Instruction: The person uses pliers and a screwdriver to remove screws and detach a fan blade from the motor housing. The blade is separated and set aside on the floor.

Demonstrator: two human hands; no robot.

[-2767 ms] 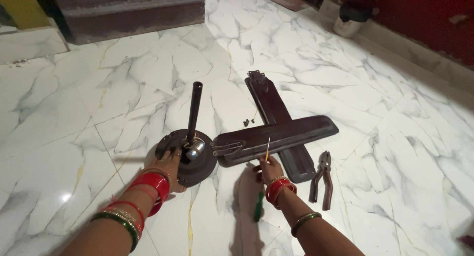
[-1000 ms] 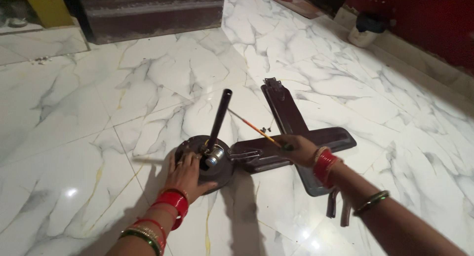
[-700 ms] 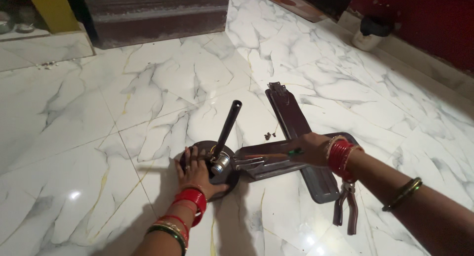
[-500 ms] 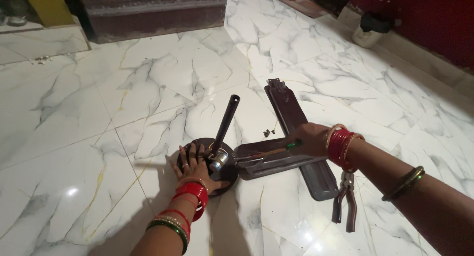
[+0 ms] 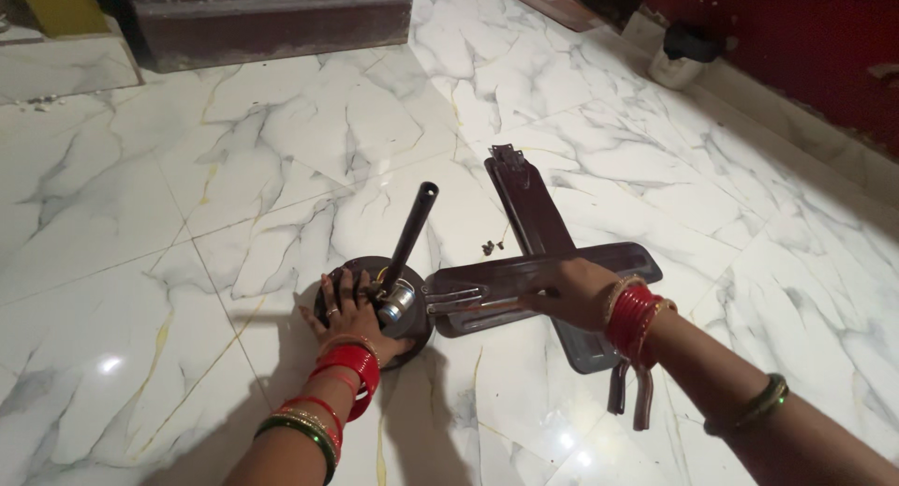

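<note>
I am looking down at a white marble floor (image 5: 281,139) with grey veins, where parts of a ceiling fan lie spread out. My left hand (image 5: 348,308) lies flat, fingers spread, on the round dark motor housing (image 5: 417,329), gripping nothing. A black rod (image 5: 409,228) rises from the middle of the housing and leans up and to the right, with a small silver cylinder (image 5: 397,303) at its foot, just beside my fingertips.

My right hand (image 5: 571,289) rests palm down on a dark brown fan blade (image 5: 487,285) that runs sideways from the housing. I cannot tell whether this hand holds anything beneath it. Both wrists carry red bangles. A second fan blade (image 5: 529,214) lies crosswise under the first, its metal bracket end pointing away from me.

A few small dark screws (image 5: 488,247) sit loose on the floor between the rod and the second blade. The handles of a pair of pliers (image 5: 629,397) show just below my right wrist; their head is hidden by it.

Far off by a dark red wall (image 5: 796,46) stands a steel pot (image 5: 674,60) with a black lid; its contents are not visible. A dark step (image 5: 262,18) crosses the top of the view.
</note>
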